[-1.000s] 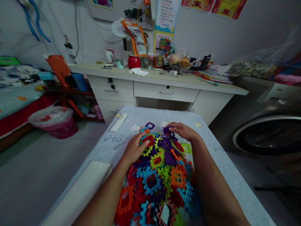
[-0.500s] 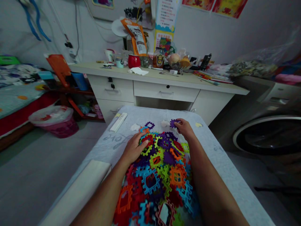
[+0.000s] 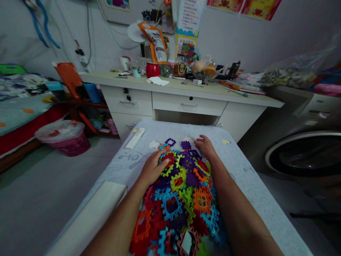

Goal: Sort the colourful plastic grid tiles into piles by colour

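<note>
A heap of coloured interlocking plastic tiles covers the middle of a grey cloth-covered table. My left hand lies flat on the heap's left side, fingers stretched over a red and a blue tile. My right hand rests at the heap's far edge, fingers spread and empty. Just left of its fingertips lies a loose purple tile. Another purple tile lies a little further left on the cloth.
A white flat box lies at the table's far left, a long pale board at its near left edge. Behind stands a cluttered white desk. A pink bin sits on the floor left, a washing machine right.
My right hand carried a purple tile from the heap to the far edge, set it on the cloth and let go. My left hand has stayed on the heap.
</note>
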The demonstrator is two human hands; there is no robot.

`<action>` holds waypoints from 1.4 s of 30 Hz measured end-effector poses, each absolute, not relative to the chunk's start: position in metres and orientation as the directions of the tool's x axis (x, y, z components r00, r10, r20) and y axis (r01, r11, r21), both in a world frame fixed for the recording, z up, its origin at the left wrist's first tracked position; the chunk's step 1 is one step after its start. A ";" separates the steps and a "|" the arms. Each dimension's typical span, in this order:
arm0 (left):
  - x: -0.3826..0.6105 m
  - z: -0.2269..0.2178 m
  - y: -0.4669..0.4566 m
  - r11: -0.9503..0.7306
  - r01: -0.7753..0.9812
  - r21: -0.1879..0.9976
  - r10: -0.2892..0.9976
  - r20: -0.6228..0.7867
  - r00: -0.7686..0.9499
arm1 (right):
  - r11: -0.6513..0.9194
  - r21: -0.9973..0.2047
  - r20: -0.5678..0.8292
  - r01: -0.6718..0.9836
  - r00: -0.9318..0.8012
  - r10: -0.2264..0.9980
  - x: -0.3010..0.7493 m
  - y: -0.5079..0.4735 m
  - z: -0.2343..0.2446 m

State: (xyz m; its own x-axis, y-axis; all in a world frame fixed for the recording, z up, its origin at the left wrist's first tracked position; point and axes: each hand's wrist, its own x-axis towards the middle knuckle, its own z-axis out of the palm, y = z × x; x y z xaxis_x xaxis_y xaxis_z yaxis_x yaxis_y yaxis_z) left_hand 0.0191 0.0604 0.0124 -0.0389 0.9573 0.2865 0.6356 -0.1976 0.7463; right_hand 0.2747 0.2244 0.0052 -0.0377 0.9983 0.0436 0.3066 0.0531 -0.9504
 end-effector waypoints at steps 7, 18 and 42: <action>0.020 0.014 0.061 -0.199 0.629 0.752 0.955 0.292 -0.047 | 0.536 -0.621 0.259 0.572 -0.495 0.829 0.268 0.217 0.014; 0.019 0.010 0.062 -0.208 0.628 0.750 0.954 0.298 -0.040 | 0.486 -0.423 0.175 0.765 -0.457 0.872 0.255 0.207 0.023; 0.020 0.011 0.061 -0.200 0.629 0.751 0.953 0.299 -0.054 | 0.049 -0.966 0.062 0.253 0.041 0.997 0.271 0.227 0.004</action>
State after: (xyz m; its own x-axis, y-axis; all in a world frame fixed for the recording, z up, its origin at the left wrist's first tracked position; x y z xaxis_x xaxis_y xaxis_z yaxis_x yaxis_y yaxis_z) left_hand 0.0196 0.0612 0.0108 -0.0542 0.9526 0.2993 0.6292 -0.2001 0.7510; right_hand 0.2706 0.2270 0.0039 0.0409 0.9972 0.0618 0.2533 0.0495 -0.9661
